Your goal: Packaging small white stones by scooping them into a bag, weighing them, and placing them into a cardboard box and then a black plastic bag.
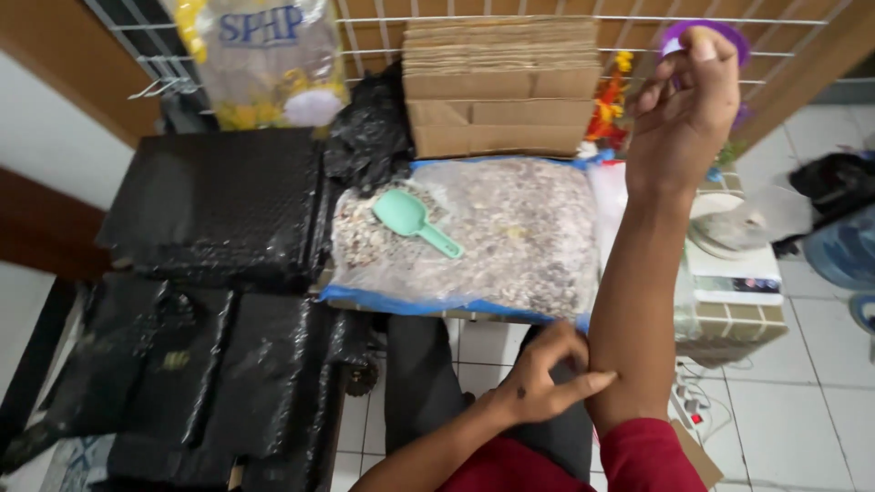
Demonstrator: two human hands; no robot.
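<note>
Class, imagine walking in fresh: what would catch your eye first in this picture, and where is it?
First, the raised right hand at upper right, gripping a purple lid-like thing, while the left hand touches that forearm below. Next, in the middle, the big clear bag of mixed grain with a mint-green scoop on it.

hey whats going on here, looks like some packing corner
A person sits at a low surface. Their right hand is raised, pinching a small purple lid-like piece, while the left hand touches the right forearm near the elbow. In front lies a big clear bag of mixed grainy bits with a mint green scoop on it. Black bubble mailers sit to the left, flattened cardboard boxes behind.
</note>
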